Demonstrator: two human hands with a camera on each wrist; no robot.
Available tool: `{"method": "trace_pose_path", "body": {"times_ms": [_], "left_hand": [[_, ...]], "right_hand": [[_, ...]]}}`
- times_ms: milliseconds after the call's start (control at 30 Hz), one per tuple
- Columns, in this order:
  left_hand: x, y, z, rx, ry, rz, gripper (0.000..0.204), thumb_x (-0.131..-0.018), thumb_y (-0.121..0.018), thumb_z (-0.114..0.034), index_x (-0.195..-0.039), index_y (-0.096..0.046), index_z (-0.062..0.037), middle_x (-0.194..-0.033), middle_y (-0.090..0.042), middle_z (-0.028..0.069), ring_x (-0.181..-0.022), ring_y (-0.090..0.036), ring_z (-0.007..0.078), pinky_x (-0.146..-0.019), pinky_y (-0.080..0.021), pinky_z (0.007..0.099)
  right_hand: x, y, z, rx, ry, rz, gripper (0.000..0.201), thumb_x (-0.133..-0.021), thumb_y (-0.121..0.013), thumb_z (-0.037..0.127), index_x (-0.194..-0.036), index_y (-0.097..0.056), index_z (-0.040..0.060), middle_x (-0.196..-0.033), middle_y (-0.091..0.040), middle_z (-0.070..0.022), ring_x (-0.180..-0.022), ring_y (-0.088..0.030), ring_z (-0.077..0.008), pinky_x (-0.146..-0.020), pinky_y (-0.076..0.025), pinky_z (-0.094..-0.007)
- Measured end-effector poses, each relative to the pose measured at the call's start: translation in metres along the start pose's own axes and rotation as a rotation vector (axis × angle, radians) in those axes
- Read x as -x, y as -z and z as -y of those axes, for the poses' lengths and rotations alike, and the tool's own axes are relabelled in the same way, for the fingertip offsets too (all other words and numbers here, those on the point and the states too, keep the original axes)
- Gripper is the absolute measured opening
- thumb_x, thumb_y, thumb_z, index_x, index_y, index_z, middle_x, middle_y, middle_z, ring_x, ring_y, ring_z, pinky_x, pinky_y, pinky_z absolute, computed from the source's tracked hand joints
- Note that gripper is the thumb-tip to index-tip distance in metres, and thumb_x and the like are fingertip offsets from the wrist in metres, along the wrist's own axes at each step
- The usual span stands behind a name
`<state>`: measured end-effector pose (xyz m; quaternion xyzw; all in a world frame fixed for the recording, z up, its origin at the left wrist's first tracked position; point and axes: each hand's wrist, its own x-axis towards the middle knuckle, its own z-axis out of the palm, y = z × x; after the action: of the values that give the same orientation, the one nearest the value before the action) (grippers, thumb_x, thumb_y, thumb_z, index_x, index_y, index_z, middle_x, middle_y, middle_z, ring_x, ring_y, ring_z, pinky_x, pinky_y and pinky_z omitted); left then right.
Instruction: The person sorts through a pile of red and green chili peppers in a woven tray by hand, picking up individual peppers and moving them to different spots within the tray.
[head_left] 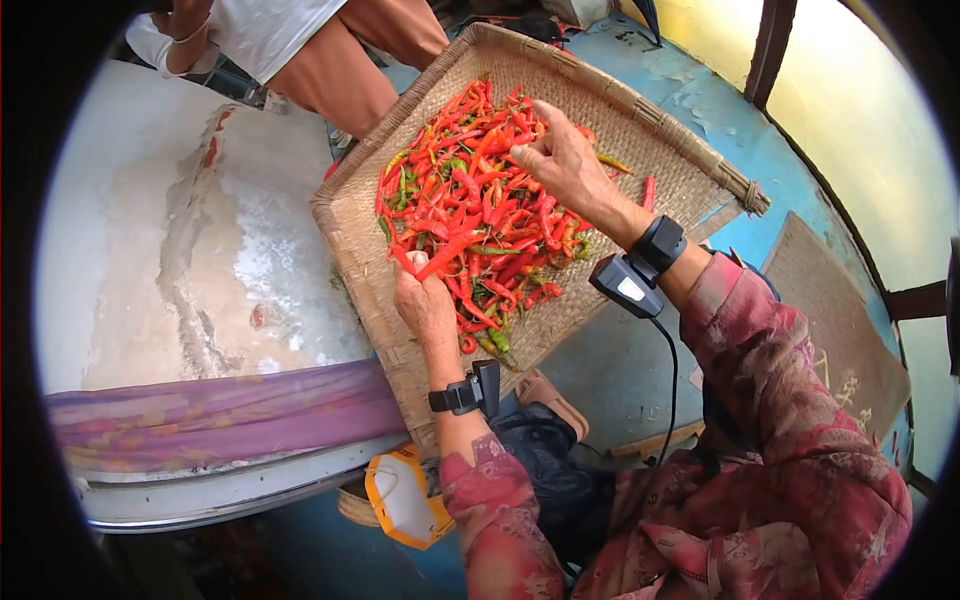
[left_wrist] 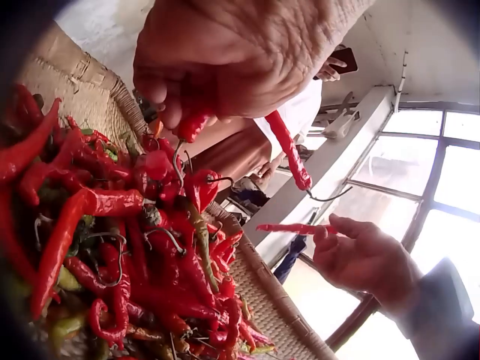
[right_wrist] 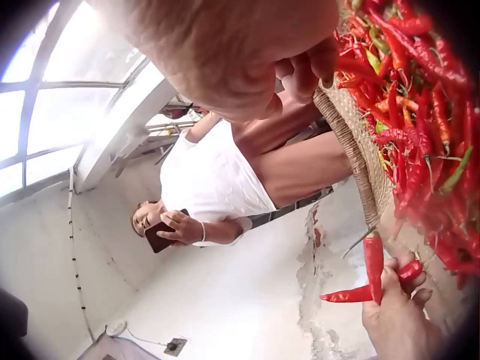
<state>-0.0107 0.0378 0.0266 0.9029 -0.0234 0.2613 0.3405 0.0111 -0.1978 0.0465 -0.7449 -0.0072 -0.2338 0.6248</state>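
A heap of red chili peppers (head_left: 480, 190), with some green ones mixed in, lies on a square woven tray (head_left: 675, 165). At the heap's near left side, my left hand (head_left: 425, 310) grips a few red chilies (right_wrist: 373, 262) between thumb and fingers. Their ends stick out on both sides of the hand, as the left wrist view also shows. My right hand (head_left: 575, 170) is over the far right part of the heap. In the left wrist view it pinches one slim red chili (left_wrist: 292, 227) at its fingertips.
A person (right_wrist: 214, 172) in a white top holds a phone beyond the tray. Left of the tray is a pale worn surface (head_left: 150, 250) with a purple cloth (head_left: 230, 415) along its edge. A yellow-edged box (head_left: 405, 500) sits below the tray. Windows line the right side.
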Motion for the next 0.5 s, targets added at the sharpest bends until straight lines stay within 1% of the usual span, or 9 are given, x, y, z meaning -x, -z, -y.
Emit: {"method": "trace_pose_path", "body": {"times_ms": [33,67,133,267,333,367,400,467,500], "left_hand": [[0.001,-0.002,-0.005,-0.010,0.026,0.038,0.026,-0.092,-0.046,-0.024,-0.089,-0.054,0.0000,-0.069,-0.057,0.0133,-0.063,-0.054,0.0259,-0.059,-0.042,0.0373],[0.002,-0.004,-0.010,-0.019,0.048,0.078,0.025,-0.092,-0.045,-0.024,-0.091,-0.053,-0.0002,-0.073,-0.059,0.0196,-0.067,-0.056,0.0360,-0.063,-0.042,0.0428],[0.005,-0.008,-0.032,0.041,0.057,0.124,0.025,-0.092,-0.045,-0.023,-0.094,-0.052,0.0001,-0.075,-0.060,0.0215,-0.071,-0.058,0.0385,-0.064,-0.042,0.0444],[0.015,-0.019,-0.059,0.007,-0.103,0.175,0.019,-0.088,-0.049,-0.016,-0.097,-0.053,0.0007,-0.078,-0.061,0.0227,-0.074,-0.060,0.0388,-0.065,-0.044,0.0450],[0.015,-0.024,-0.059,-0.082,-0.043,0.311,0.018,-0.087,-0.050,-0.013,-0.098,-0.053,0.0009,-0.079,-0.062,0.0225,-0.075,-0.060,0.0388,-0.065,-0.045,0.0459],[0.014,-0.026,-0.053,-0.070,-0.031,0.323,0.018,-0.088,-0.049,-0.014,-0.097,-0.053,0.0007,-0.075,-0.062,0.0187,-0.068,-0.061,0.0332,-0.061,-0.046,0.0426],[0.013,-0.026,-0.052,-0.069,-0.032,0.326,0.018,-0.088,-0.049,-0.014,-0.097,-0.053,0.0007,-0.075,-0.062,0.0187,-0.068,-0.061,0.0332,-0.061,-0.046,0.0426],[0.010,-0.023,-0.046,0.173,0.145,0.361,0.020,-0.090,-0.048,-0.017,-0.097,-0.054,0.0007,-0.069,-0.061,0.0130,-0.062,-0.060,0.0240,-0.057,-0.046,0.0370],[0.007,-0.024,-0.043,0.269,0.203,0.338,0.022,-0.091,-0.048,-0.020,-0.098,-0.054,0.0003,-0.069,-0.059,0.0073,-0.057,-0.056,0.0145,-0.053,-0.045,0.0295]], "right_hand": [[0.003,-0.001,0.000,0.041,0.048,0.113,0.054,-0.082,-0.063,0.015,-0.128,-0.039,-0.0037,-0.067,-0.056,-0.0060,-0.062,-0.053,-0.0122,-0.057,-0.045,-0.0287],[0.005,-0.003,0.002,0.067,0.042,0.351,0.047,-0.081,-0.063,0.013,-0.122,-0.047,-0.0014,-0.069,-0.058,-0.0051,-0.064,-0.055,-0.0112,-0.058,-0.046,-0.0279],[0.020,-0.013,0.000,0.024,0.043,0.649,0.040,-0.082,-0.064,0.014,-0.117,-0.053,-0.0002,-0.069,-0.059,-0.0029,-0.065,-0.056,-0.0123,-0.058,-0.046,-0.0284],[0.034,-0.024,-0.001,-0.294,0.170,0.539,0.028,-0.085,-0.063,0.020,-0.106,-0.059,0.0009,-0.068,-0.059,0.0000,-0.059,-0.054,-0.0100,-0.053,-0.044,-0.0258],[0.024,-0.013,0.011,-0.478,-0.247,0.580,0.023,-0.088,-0.059,0.026,-0.090,-0.062,0.0035,-0.066,-0.058,0.0012,-0.054,-0.050,-0.0064,-0.048,-0.040,-0.0221],[0.019,-0.009,0.009,-0.502,-0.245,0.499,0.021,-0.088,-0.057,0.023,-0.078,-0.062,0.0052,-0.061,-0.054,0.0019,-0.055,-0.048,-0.0030,-0.048,-0.039,-0.0197],[0.014,-0.003,0.009,-0.476,-0.234,0.453,0.023,-0.087,-0.058,0.024,-0.077,-0.062,0.0041,-0.060,-0.054,0.0018,-0.053,-0.048,-0.0049,-0.047,-0.040,-0.0224],[0.005,0.003,0.002,-0.237,-0.113,0.284,0.023,-0.084,-0.059,0.022,-0.076,-0.060,0.0006,-0.059,-0.054,-0.0008,-0.053,-0.050,-0.0079,-0.049,-0.042,-0.0265],[-0.003,0.004,-0.003,-0.119,-0.019,0.230,0.024,-0.080,-0.061,0.020,-0.088,-0.060,-0.0033,-0.063,-0.059,-0.0074,-0.057,-0.058,-0.0175,-0.055,-0.047,-0.0342]]}}
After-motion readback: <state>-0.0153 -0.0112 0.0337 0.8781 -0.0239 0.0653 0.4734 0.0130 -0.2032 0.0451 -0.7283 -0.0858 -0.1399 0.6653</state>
